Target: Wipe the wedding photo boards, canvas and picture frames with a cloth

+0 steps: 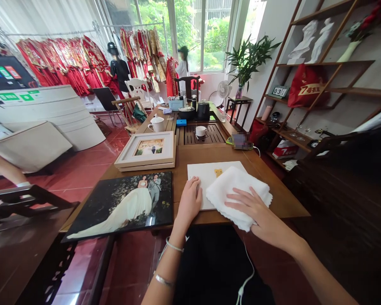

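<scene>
"Forearms (314, 262) are reaching over the table (288, 199). How far along?"

"Underway, seemingly: the left hand (191, 197), fingers together, is resting on the white board (201, 170), grip unclear; the right hand (249, 207) is lying spread on a cloth (231, 180), covering its right part. What's finished isn't showing."

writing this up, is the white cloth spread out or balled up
Spread out: the white cloth lies broad under the right hand, partly covering the white board. Whether it's doubled, cannot tell.
</scene>
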A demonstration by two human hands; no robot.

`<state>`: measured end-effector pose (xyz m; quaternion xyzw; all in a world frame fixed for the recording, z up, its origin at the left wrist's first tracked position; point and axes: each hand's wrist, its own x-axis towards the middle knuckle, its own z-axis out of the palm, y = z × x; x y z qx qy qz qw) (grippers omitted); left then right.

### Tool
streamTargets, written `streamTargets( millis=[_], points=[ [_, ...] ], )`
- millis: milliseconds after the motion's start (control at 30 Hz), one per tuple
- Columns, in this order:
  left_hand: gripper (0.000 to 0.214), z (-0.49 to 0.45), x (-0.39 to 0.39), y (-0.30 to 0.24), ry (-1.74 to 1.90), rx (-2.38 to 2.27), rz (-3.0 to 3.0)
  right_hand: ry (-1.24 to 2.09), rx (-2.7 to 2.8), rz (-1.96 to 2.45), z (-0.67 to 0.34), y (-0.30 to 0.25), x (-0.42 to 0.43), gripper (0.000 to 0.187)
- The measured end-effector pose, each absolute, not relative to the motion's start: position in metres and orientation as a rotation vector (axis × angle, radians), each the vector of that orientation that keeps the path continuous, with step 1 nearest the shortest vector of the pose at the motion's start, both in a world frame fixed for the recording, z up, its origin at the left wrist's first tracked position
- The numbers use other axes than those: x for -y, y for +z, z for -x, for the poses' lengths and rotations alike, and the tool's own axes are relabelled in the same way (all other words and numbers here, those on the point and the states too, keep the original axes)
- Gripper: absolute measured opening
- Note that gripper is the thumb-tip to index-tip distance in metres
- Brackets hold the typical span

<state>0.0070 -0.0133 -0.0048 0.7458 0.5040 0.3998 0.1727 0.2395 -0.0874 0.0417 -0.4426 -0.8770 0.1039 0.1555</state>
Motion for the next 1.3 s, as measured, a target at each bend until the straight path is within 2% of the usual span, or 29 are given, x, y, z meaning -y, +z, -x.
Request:
streamTargets(
  millis=[267, 500, 800, 1000, 1300],
  points=[
    [0.030, -0.008, 0.012, -0.007, 1.145, -1.423, -2.116, 0.420, 2.488, 1.221, -0.247, 0.042, 0.075, 0.075],
    [0.030, -0.007, 0.012, -0.007, 1.161, -1.423, -2.103, 0.281, 2.394, 1.308, -0.231, 0.031, 0.014, 0.072],
    [0.029, -0.006, 0.012, -0.007, 1.157, -1.406, -2.097, 0.305, 2.423, 1.412, -0.188, 0.042, -0.057, 0.069],
    [0.029, -0.007, 0.014, -0.003, 1.165, -1.410, -2.074, 0.330, 2.469, 1.313, -0.188, 0.037, -0.042, 0.069],
    [0.034, -0.007, 0.014, -0.001, 1.204, -1.380, -2.067, 0.342, 2.470, 1.208, -0.215, 0.036, 0.028, 0.071]
  ],
)
